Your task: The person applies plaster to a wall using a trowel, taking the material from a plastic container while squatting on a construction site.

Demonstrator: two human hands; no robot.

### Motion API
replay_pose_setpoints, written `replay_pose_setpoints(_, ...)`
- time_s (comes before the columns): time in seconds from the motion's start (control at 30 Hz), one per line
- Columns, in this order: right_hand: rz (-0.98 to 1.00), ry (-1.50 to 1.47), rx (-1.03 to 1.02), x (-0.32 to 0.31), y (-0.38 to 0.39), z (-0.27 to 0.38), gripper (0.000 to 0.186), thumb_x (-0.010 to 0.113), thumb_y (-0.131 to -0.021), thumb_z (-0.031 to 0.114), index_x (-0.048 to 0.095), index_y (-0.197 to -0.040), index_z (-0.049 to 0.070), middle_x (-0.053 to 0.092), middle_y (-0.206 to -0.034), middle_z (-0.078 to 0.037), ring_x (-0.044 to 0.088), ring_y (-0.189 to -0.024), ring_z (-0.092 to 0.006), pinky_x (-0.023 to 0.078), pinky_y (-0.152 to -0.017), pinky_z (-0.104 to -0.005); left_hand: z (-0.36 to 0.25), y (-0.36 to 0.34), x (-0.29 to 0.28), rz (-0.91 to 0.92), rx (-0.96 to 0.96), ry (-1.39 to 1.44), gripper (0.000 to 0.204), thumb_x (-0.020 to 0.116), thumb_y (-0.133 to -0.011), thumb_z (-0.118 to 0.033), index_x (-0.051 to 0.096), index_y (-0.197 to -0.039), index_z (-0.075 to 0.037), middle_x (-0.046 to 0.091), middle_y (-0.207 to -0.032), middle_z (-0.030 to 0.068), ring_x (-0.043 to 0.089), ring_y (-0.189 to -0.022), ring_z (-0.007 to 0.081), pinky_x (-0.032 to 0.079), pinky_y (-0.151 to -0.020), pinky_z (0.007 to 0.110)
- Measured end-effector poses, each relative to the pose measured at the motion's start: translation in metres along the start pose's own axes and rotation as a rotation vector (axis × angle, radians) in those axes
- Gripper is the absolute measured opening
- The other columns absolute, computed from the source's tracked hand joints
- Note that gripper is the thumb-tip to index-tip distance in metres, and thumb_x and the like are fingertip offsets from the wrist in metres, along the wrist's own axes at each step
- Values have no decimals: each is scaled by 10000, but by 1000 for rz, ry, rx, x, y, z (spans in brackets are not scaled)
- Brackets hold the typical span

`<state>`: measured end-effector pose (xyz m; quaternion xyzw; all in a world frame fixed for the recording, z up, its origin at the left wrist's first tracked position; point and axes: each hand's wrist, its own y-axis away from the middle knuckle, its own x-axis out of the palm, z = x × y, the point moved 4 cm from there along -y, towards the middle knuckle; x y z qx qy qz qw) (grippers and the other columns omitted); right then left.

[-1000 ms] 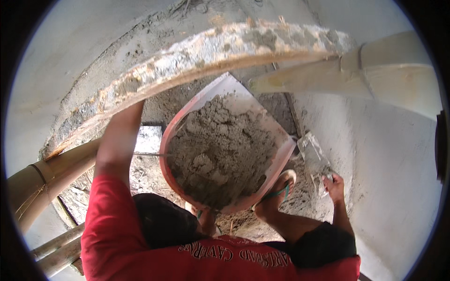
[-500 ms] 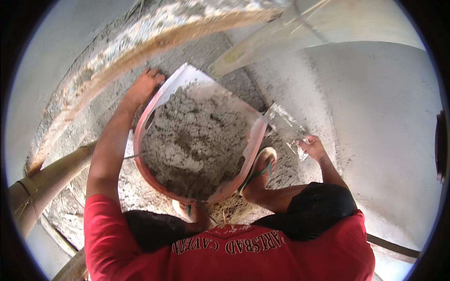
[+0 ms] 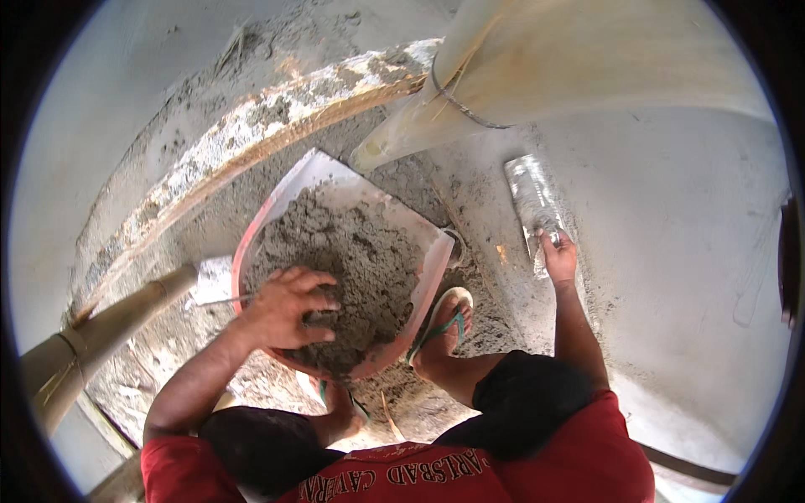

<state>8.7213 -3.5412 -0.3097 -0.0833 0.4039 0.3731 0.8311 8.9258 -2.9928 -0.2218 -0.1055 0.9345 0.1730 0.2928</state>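
A cut-down reddish plastic tub [image 3: 241, 251] with a whitish far lip stands in front of me, filled with crumbly grey mortar [image 3: 369, 251]. Over the tub's near left side is my left hand [image 3: 293, 306], fingers spread and curved above the mortar; whether the fingertips touch it I cannot tell. My right hand [image 3: 559, 251] grips a flat rectangular plastering trowel [image 3: 528, 189], its metal blade smeared with mortar. That trowel lies over the grey plaster to the right of the tub, pointing away from me. Its handle is mostly hidden by my fingers.
A thick bamboo pole [image 3: 117, 323] comes in from the left, near a pale flat tool blade [image 3: 214, 279] beside the tub. A mortar-caked board [image 3: 251, 126] curves across the far left. Another broad pole [image 3: 503, 67] slants in at the top right. My sandaled foot [image 3: 444, 327] is beside the tub.
My left hand has left the tub's far left rim and come nearer, over the mortar. The trowel has swung to point farther away, with my right hand still holding it.
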Motion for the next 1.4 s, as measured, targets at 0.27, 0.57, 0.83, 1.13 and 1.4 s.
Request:
replay_pose_setpoints(0.27, 116, 30, -119, 82, -48, 118, 428, 719, -915, 367, 641, -1095, -13, 713, -906, -159, 654, -797, -212, 517, -742, -348, 14, 23, 45, -226, 141, -248, 327, 813, -723, -400, 776, -1000, -230, 618, -1222, -15, 532, -1196, 267, 406, -1063, 495)
replay_pose_setpoints(0.57, -137, 286, -142, 199, -163, 137, 617, 515, -959, 522, 558, -1338, 38, 610, -1301, -269, 580, -1217, -422, 490, -978, -473, 14, 16, 57, -386, 129, -362, 264, 785, -750, -348, 747, -978, -221, 611, -1169, -8, 534, -1170, 263, 418, -1022, 476)
replay_pose_setpoints(0.83, -392, 688, 253, 35, -1, 10, 731, 535, -922, 640, 549, -1324, 29, 658, -1216, -264, 629, -1135, -430, 492, -947, -502, 13, 7, 71, -401, 49, -347, 330, 707, -855, -376, 700, -1143, -218, 532, -1291, 39, 504, -1225, 268, 400, -1052, 477)
replay_pose_setpoints(1.13, 245, 636, -349, -37, 211, 89, 512, 585, -974, 418, 561, -1245, -16, 622, -1113, -304, 627, -986, -457, 520, -809, -524, -5, 34, 73, -182, -150, -422, 476, 558, -973, -477, 576, -1382, -237, 430, -1463, 60, 386, -1385, 306, 238, -1208, 520)
replay_pose_setpoints(1.4, -145, 670, -98, 13, 244, -11, 619, 562, -974, 438, 486, -1376, -26, 595, -1258, -307, 623, -1098, -440, 541, -795, -511, 35, 75, 14, -308, -274, -590, 662, 498, -986, -550, 356, -1548, -229, 345, -1598, 106, 321, -1460, 395, 241, -1172, 603)
